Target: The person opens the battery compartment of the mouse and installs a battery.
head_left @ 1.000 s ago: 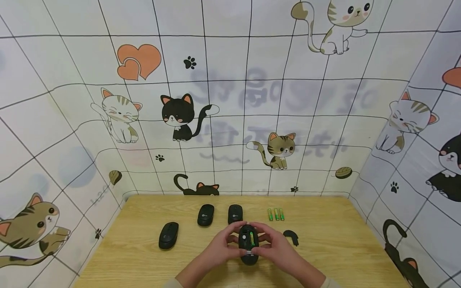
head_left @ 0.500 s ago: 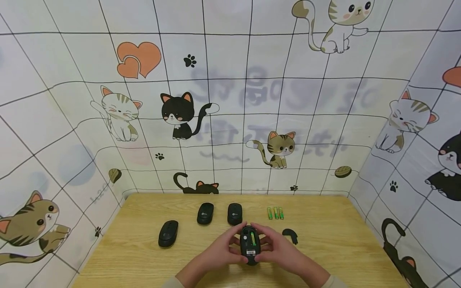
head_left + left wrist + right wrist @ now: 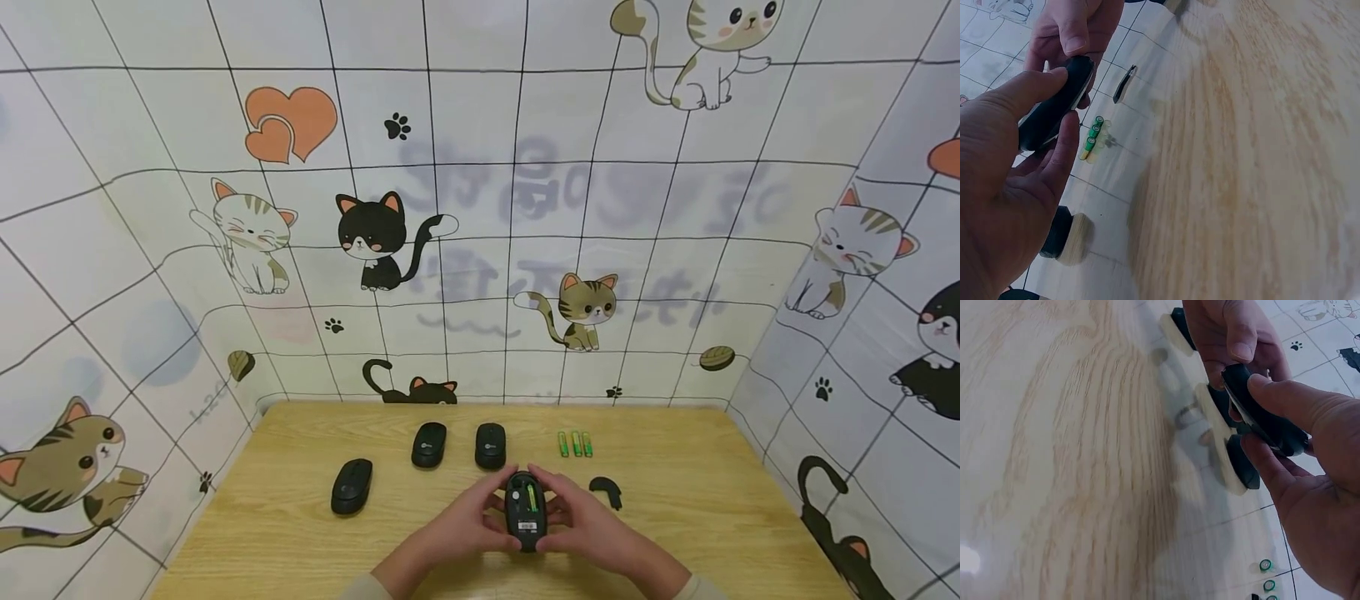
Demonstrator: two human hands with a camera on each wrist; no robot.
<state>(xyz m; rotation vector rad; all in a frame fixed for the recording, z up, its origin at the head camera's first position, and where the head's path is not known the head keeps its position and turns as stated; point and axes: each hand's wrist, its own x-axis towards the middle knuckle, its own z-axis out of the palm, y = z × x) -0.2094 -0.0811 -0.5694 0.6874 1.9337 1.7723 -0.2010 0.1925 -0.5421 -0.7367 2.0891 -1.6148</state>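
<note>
Between my two hands is a black computer mouse (image 3: 527,527), its underside turned up toward the head camera. Its battery bay lies uncovered, with one green battery (image 3: 532,497) inside and a white label below. My left hand (image 3: 471,518) grips the left side with thumb and fingers. On the right side my right hand (image 3: 583,518) grips it the same way. Both wrist views show the mouse (image 3: 1060,106) edge-on, pinched by fingers and thumbs above the table. A curved black battery cover (image 3: 607,490) lies on the table just right of my right hand.
Three more black mice stand on the wooden table (image 3: 262,542): one at the left (image 3: 352,487), one behind it (image 3: 429,445) and one at the back middle (image 3: 491,446). Three green batteries (image 3: 576,444) lie in a row at the back right. Cat-printed curtain walls (image 3: 480,208) enclose the table.
The mouse has shifted slightly right in both hands. The thumbs have slid from the middle of its underside to its lower edges, baring the white label. Things on the table stay put.
</note>
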